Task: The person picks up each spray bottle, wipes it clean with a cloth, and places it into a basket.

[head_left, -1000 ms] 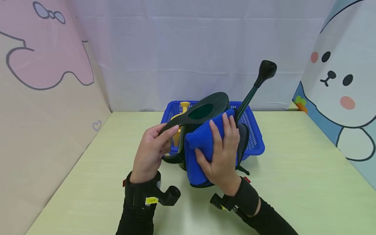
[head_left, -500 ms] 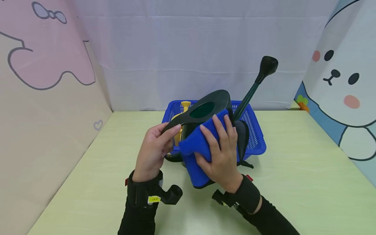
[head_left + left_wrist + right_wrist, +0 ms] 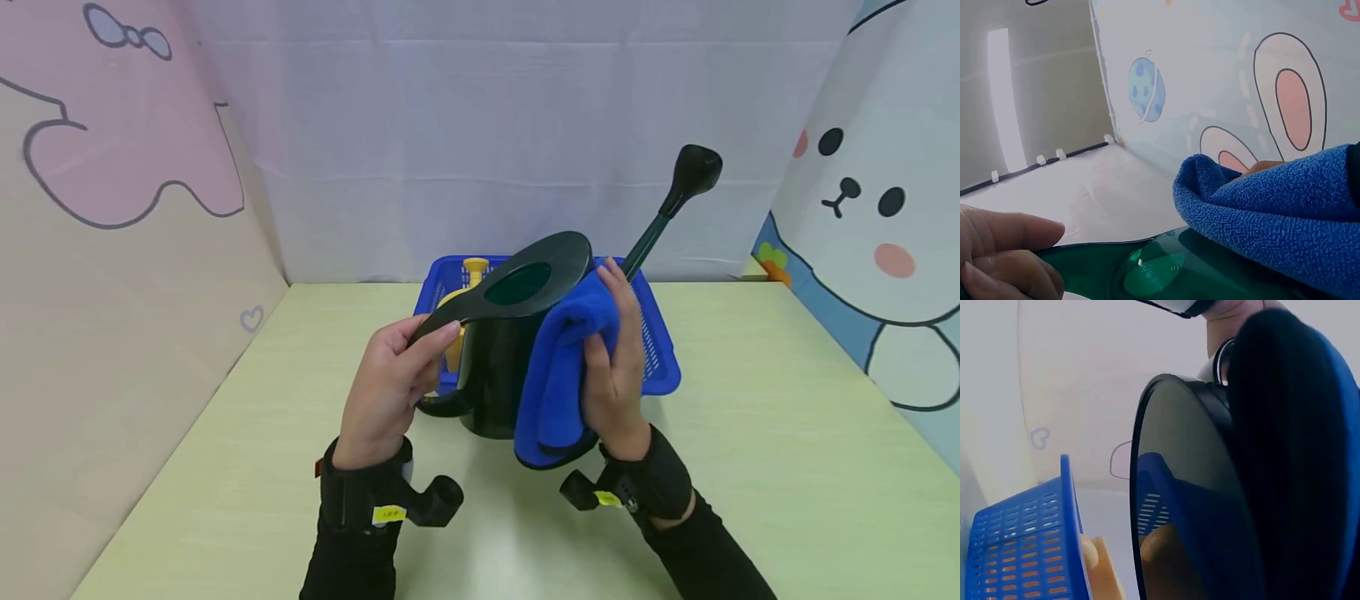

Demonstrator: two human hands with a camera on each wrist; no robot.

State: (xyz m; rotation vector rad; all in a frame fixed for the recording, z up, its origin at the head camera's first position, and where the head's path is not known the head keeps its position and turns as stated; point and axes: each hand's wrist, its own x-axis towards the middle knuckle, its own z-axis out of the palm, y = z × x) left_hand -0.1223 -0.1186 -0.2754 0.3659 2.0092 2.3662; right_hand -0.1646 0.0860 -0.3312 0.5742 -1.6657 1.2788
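Observation:
A glossy dark green watering can is at the middle of the table in the head view, its long spout rising to the right. My left hand grips its handle near the upper left, thumb on top. Against the can's right side my right hand holds a folded blue towel, which hides part of the body. In the left wrist view the towel lies over the green top of the can. The shiny can wall mirrors the basket in the right wrist view.
Behind the can stands a blue perforated basket with a yellow item inside, mostly hidden. The pale green table meets a white cloth backdrop and printed side walls.
My right hand has moved right with the towel, from the can's front to its right side, and the hand has turned. The can's dark front is uncovered. My left hand stays on the handle.

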